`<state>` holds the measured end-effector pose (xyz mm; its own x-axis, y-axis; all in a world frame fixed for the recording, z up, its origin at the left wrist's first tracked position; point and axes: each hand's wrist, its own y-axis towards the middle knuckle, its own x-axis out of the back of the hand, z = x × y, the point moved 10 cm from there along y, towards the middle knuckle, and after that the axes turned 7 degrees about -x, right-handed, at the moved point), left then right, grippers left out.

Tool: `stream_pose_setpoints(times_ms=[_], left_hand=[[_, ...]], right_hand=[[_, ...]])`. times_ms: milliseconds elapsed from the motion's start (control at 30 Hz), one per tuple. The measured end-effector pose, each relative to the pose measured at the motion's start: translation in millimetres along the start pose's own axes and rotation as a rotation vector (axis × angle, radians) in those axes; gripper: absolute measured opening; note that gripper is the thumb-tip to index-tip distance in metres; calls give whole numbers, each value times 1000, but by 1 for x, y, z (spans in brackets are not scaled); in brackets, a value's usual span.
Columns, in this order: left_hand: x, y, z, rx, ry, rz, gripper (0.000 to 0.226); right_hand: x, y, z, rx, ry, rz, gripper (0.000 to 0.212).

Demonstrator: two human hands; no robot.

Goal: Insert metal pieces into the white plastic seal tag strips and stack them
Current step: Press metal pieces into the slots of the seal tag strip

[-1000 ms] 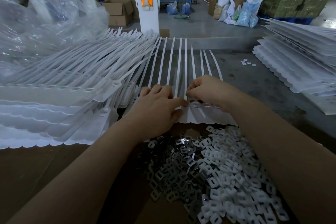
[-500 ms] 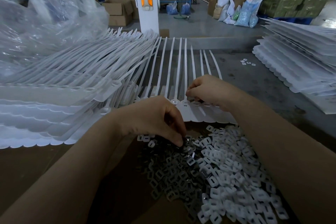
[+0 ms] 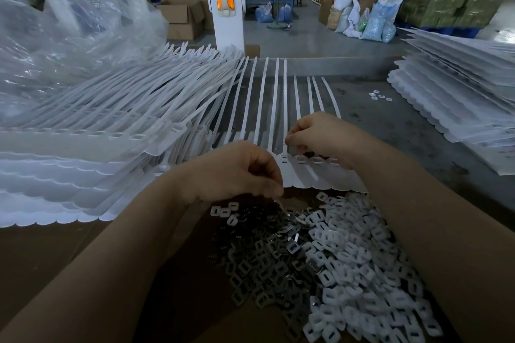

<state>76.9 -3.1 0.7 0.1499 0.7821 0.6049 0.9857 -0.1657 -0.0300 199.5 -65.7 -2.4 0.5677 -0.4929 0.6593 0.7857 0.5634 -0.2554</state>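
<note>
A white sheet of joined seal tag strips (image 3: 281,108) lies flat before me, its tag heads nearest to me. My right hand (image 3: 320,135) rests curled on those heads, thumb and forefinger pinched together; whether they hold a piece is hidden. My left hand (image 3: 237,172) hovers over a heap of small metal pieces (image 3: 267,256), fingertips pinched and pointing down at it; a thin piece seems to hang from them. White plastic clips (image 3: 359,267) make up the right side of the heap.
A tall stack of strip sheets (image 3: 92,125) fills the left, clear plastic bags (image 3: 67,36) behind it. Another stack of sheets (image 3: 459,92) sits at the right. A few loose clips (image 3: 379,95) lie on the grey table. White post (image 3: 224,3) stands behind.
My left hand left the tag heads, dropped to the metal heap, and has now lifted slightly with pinched fingertips. My right hand stayed on the tag heads.
</note>
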Motion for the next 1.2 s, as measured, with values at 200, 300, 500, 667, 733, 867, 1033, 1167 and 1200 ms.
stream_pose_setpoints(times_ms=[200,300,500,667,733,867,1033,1167,1200], left_hand=[[29,-2,23,157,-210,-340,8],[31,-4,31,198,-327,-418,8],[33,-6,39,211,-491,-486,14],[34,-7,43,226,-585,-510,16],[33,-7,43,223,-596,-495,17],[32,-7,42,213,-589,-485,15],[31,-6,39,189,-549,-469,11],[30,-5,36,177,-509,-452,11],[31,-5,36,178,-486,-457,11]], right_hand=[[3,-5,19,171,104,16,6],[-2,-13,32,290,138,105,6],[-14,-26,45,404,148,260,15],[-15,-29,46,431,127,296,12],[-15,-29,45,427,113,285,12],[-14,-27,43,407,77,252,12],[-21,-27,41,370,24,270,6],[-24,-28,40,356,29,284,11],[-24,-27,40,352,32,289,12]])
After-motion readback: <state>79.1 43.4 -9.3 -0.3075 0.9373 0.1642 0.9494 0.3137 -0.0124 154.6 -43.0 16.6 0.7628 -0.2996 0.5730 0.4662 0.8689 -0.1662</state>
